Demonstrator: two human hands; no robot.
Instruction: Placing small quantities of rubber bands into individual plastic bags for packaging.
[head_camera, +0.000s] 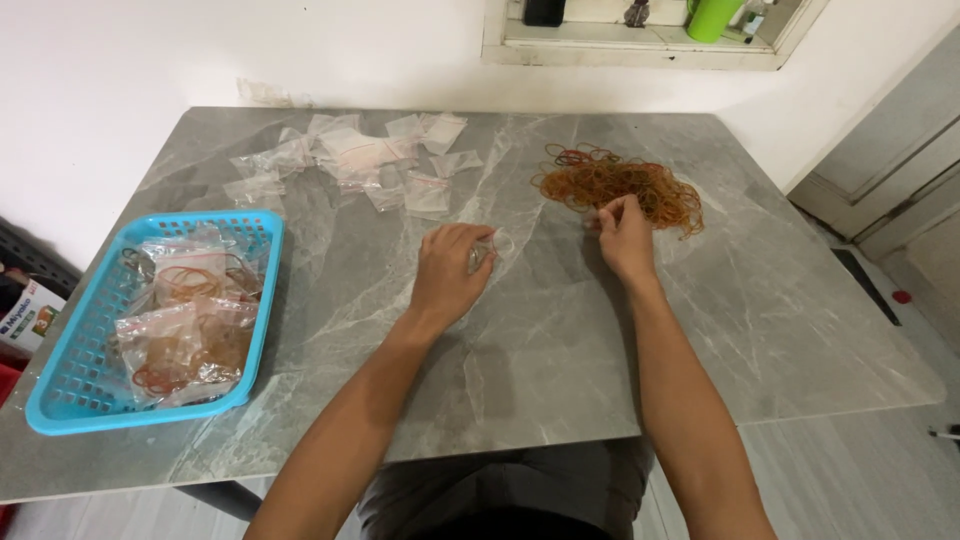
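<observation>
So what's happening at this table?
A person's right hand picks at a heap of rubber bands on a grey marble table. The left hand holds a small clear bag. Empty bags lie further back, and filled ones sit in a blue basket.

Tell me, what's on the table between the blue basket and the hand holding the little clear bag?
Nothing: the head view shows bare grey tabletop between the blue basket and the left hand.
</observation>
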